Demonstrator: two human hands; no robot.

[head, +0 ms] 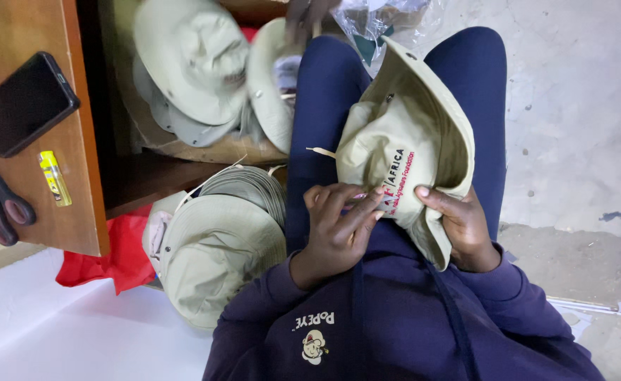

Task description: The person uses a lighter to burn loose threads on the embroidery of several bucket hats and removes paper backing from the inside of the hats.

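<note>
Rough grey concrete floor (578, 106) fills the right side, with a wooden tabletop (77, 176) at far left. On that tabletop lie a dark phone (24, 102), scissors with dark handles (0, 204) and a small yellow lighter (55, 178). Just right of it, a red cloth (116, 261) shows beneath a stack of khaki bucket hats (218, 247), and more khaki hats (194, 63) are piled above in a cardboard box (204, 149). At centre, the person sits with legs in dark blue trousers (324, 99), and a khaki hat with printed lettering (402, 152) rests on the lap. The left hand (338, 229) has its fingers curled, fingertips pressed on the hat's lower edge by the lettering. The right hand (458, 222) grips the brim, thumb on top. Another person's hand (309, 13) touches a hat at the top edge.
</note>
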